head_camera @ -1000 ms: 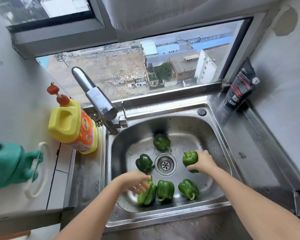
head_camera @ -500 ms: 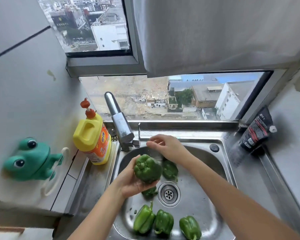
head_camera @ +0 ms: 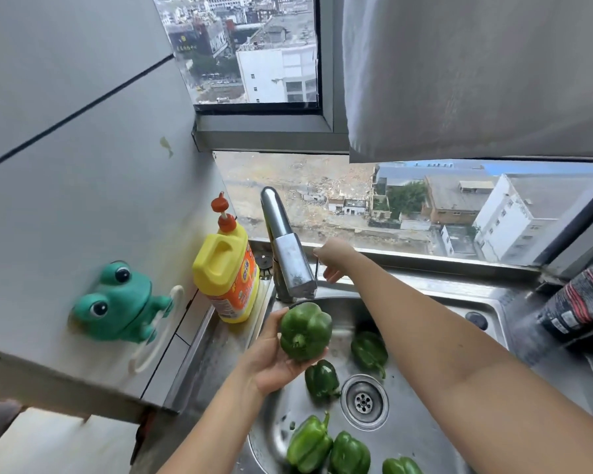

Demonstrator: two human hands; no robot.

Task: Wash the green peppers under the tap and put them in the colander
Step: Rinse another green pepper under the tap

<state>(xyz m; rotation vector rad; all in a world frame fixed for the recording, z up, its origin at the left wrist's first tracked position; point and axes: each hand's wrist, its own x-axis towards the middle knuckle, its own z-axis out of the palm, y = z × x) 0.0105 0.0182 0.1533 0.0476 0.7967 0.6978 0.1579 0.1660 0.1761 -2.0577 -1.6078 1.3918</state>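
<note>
1. The left hand (head_camera: 273,359) cups one green pepper (head_camera: 305,331) from underneath. Its fingers are curled round the pepper, which sits right under the spout of the tap (head_camera: 288,254).
2. The right hand (head_camera: 334,260) is up just behind the tap at its thin lever (head_camera: 317,268), with fingers above and thumb below. The tap body hides the tips, so I cannot tell whether it has closed on the lever or only touches it.
3. A second ago both hands were down among the peppers, well below the tap. Since then the left has lifted this pepper to the spout. The right has let go of the pepper it was touching and reached across to the lever.
4. I see no water coming from the tap, so I'd judge rinsing hasn't begun. Turning the water on looks like the step in hand.
5. The five other peppers (head_camera: 322,378) lie in the sink (head_camera: 278,419) below the tap. Two lie nearer to it and three farther off, towards me. They all appear to be waiting their turn.
6. No colander is anywhere in view. From where I stand the task is barely started, and I can't see where a washed pepper will go.
7. A yellow detergent bottle (head_camera: 226,268) stands on the worktop just left of the tap. It is close to the held pepper but not touching it.
</note>
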